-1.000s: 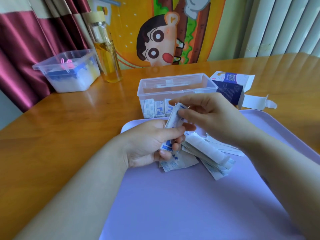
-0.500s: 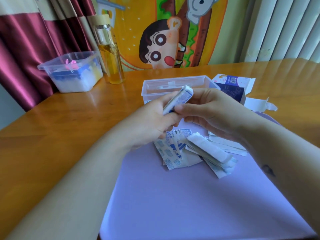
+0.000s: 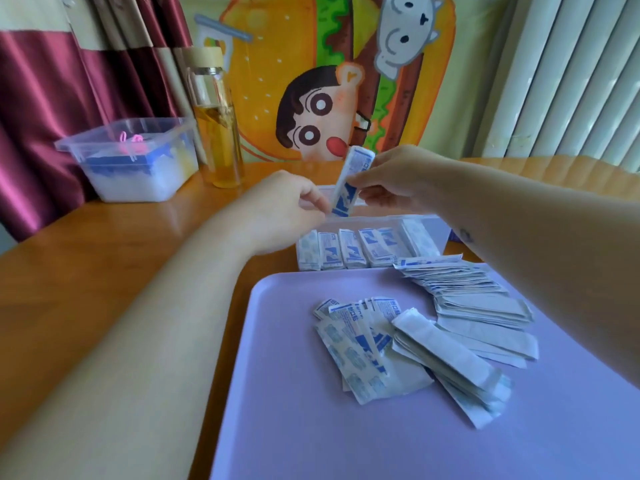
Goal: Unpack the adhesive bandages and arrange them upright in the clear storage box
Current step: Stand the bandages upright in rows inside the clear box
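Bundle point(image 3: 354, 173), one, is pinched by left hand point(image 3: 280, 209) and right hand point(image 3: 398, 178).

Hidden behind left hand point(image 3: 277, 213), right hand point(image 3: 398, 178): clear storage box point(image 3: 437, 233) rear; tray point(image 3: 294, 427) cut off bottom, right; left fingers point(image 3: 313, 202) blurred.

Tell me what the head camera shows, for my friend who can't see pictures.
The left hand and right hand hold a small stack of bandages upright over a clear storage box, where more bandages stand in a row. Nearer the camera, loose bandages lie piled on a purple tray on a wooden table.
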Available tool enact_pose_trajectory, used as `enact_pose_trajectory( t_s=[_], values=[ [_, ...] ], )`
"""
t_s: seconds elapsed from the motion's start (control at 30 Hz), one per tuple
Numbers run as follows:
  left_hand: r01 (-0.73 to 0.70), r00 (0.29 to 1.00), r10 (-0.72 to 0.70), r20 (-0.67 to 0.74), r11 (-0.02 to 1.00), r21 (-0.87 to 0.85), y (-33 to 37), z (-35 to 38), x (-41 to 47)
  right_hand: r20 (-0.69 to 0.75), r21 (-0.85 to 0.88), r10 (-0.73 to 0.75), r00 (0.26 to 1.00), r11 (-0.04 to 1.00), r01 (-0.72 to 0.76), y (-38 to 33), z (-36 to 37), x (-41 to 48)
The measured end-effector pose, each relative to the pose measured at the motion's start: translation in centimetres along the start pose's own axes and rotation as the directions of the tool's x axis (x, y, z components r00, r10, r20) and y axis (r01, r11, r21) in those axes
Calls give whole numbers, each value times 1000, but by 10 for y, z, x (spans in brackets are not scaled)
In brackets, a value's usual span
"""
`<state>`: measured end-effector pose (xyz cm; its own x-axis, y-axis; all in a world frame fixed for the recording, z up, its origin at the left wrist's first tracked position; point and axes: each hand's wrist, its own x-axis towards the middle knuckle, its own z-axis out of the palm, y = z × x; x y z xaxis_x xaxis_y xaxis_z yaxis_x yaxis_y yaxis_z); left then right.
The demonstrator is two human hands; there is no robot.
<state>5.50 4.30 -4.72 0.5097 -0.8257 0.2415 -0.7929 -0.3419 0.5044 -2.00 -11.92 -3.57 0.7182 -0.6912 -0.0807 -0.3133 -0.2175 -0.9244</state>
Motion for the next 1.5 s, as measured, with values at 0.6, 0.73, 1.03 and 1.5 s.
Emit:
enact_pose_trajectory(
  t_s=[0.6, 0.73, 1.03, 1.5],
  values=[
    [-17, 997, 15, 73, 1000, 25, -22, 3, 9, 133, -543, 476, 869, 769, -338, 6, 35, 36],
    [-13, 997, 11, 77, 1000, 28, -20, 3, 7, 123, -509, 444, 887, 796, -328, 8, 39, 38],
    [-6, 997, 2, 80, 999, 42, -21, 2, 8, 156, -617, 294, 943, 775, -139, 3, 41, 32],
    [6, 996, -11, 85, 998, 54, -23, 2, 9, 83, -739, 364, 928, 647, -188, 4, 47, 48]
  ],
)
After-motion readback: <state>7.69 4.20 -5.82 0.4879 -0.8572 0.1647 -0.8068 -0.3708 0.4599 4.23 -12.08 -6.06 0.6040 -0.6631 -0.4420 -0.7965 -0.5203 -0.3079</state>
